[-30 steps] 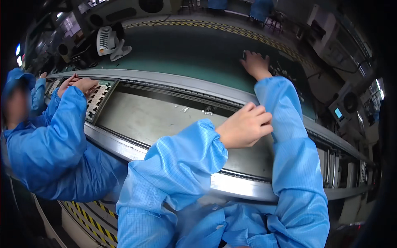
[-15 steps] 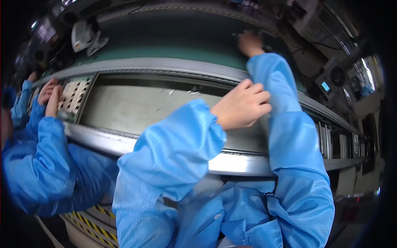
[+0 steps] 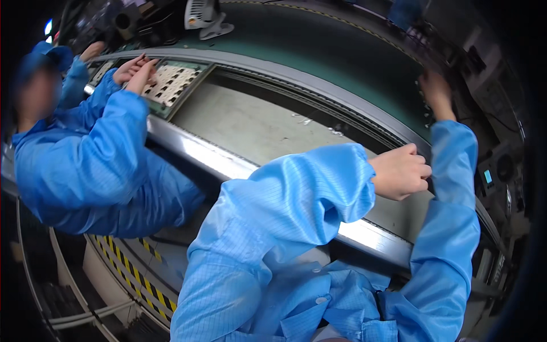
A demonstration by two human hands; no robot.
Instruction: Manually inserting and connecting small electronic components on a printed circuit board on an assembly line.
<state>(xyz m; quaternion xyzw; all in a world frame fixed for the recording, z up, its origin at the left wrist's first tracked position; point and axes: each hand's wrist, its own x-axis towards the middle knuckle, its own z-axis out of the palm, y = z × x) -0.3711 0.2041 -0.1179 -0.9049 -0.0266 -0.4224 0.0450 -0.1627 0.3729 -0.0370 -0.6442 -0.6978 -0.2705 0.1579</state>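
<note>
L hand now a closed fist over the grey panel, holding nothing visible; R hand has slid along the green belt, grip state unclear. Co-worker's tray now nearer.

Both sleeves are bright blue with a fine grid weave. The co-worker's coat and cap are the same blue. The belt is dark green, the rail silver, the tray green with white cells. Yellow-black stripes mark the frame.
</note>
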